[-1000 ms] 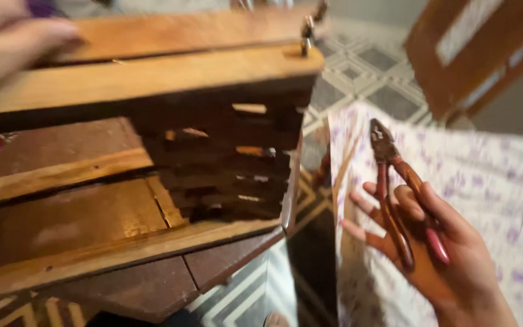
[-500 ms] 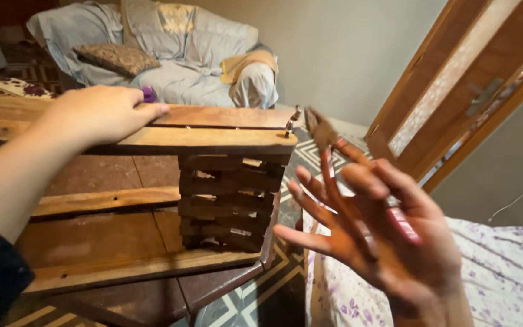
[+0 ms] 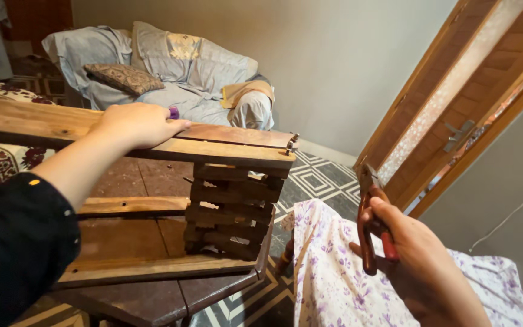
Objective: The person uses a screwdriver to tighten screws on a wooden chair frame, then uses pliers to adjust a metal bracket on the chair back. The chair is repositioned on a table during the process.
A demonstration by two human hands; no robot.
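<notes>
Left hand (image 3: 137, 123) flat on top plank (image 3: 213, 142) of slatted wooden frame (image 3: 228, 212) on counter (image 3: 152, 297), grip not closed. Right hand (image 3: 419, 260) closed around red-handled pliers (image 3: 371, 221), right of frame, apart. Bolt (image 3: 292, 143) at plank's far end untouched; pliers work not begun.

Dark wooden table (image 3: 152, 303) carries a wooden slatted frame (image 3: 213, 212) w/ long planks, sitting on its top.

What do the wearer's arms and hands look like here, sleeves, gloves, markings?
Both hands are bare, no gloves, rings or watch visible. The left hand comes out of a dark, near-black sleeve pushed up the forearm, with a small orange dot on the fabric. The right hand shows no sleeve in frame.
</notes>
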